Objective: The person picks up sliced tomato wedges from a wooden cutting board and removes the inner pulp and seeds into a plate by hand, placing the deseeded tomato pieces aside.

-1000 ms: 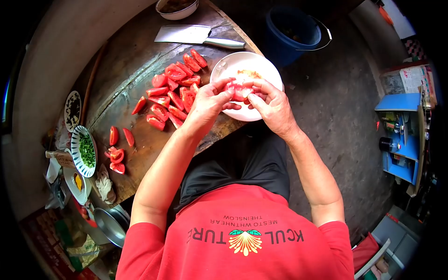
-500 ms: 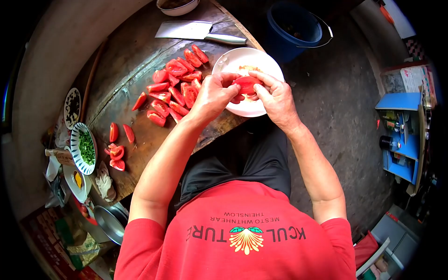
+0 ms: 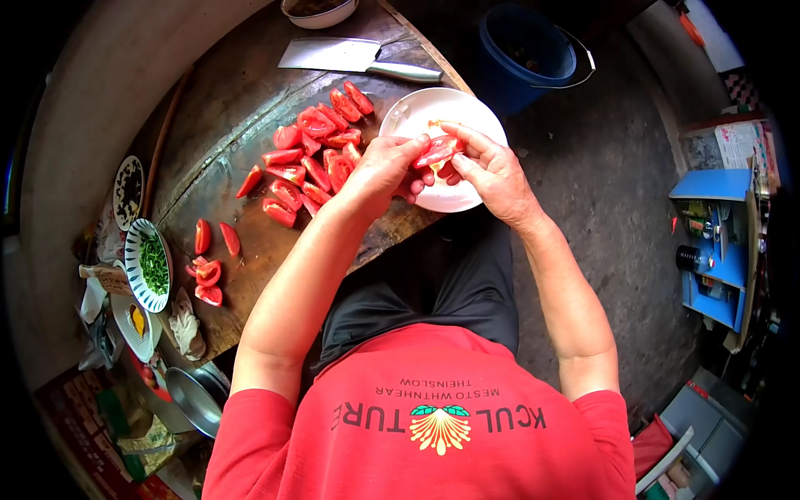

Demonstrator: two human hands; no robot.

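Observation:
Between both hands, over a white plate [image 3: 400, 117], is a red tomato piece [image 3: 439, 152]. My left hand [image 3: 385, 170] pinches its left end, while my right hand [image 3: 492, 173] grips the right end between thumb and fingers. Orange-yellow bits lie on the plate, partly hidden by the hands. Left of the plate, several tomato wedges [image 3: 316, 122] lie in a pile on the wooden table [image 3: 242, 137]. A smaller group of wedges [image 3: 208, 272] rests farther left.
A cleaver [image 3: 329, 54] lies at the back of the table, near a bowl [image 3: 321, 17]. Chopped greens fill a striped dish [image 3: 131, 267] at the left edge, beside a cloth [image 3: 187, 327]. A blue bucket [image 3: 508, 75] stands on the floor beyond the plate.
The tomato piece has been turned and tilted between my fingers, and its reddish inner side now faces up. Both hands have shifted slightly, staying over the plate.

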